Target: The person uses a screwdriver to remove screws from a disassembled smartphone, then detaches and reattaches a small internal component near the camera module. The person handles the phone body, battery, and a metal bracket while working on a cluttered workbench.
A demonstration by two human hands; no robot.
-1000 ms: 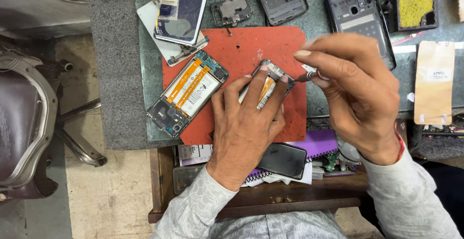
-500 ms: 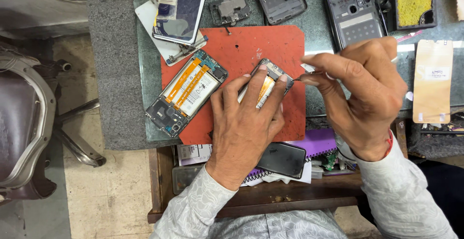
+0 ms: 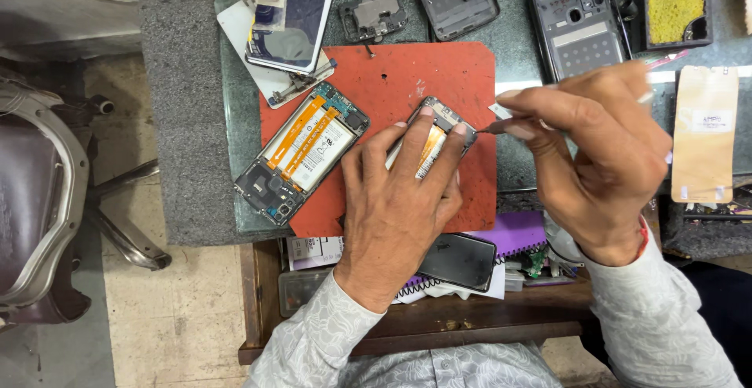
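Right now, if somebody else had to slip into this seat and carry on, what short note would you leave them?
Left hand: pressed flat on an opened phone lying on the red mat, pinning it down.
Right hand: pinching a thin tool, its tip at the phone's top right corner.
Nearby: a second opened phone with orange ribbon cables lies left on the mat; a black back cover lies above.
Done: both phones have their backs off.
Left: whatever the tool is doing at that corner is unfinished; the phone is still open.
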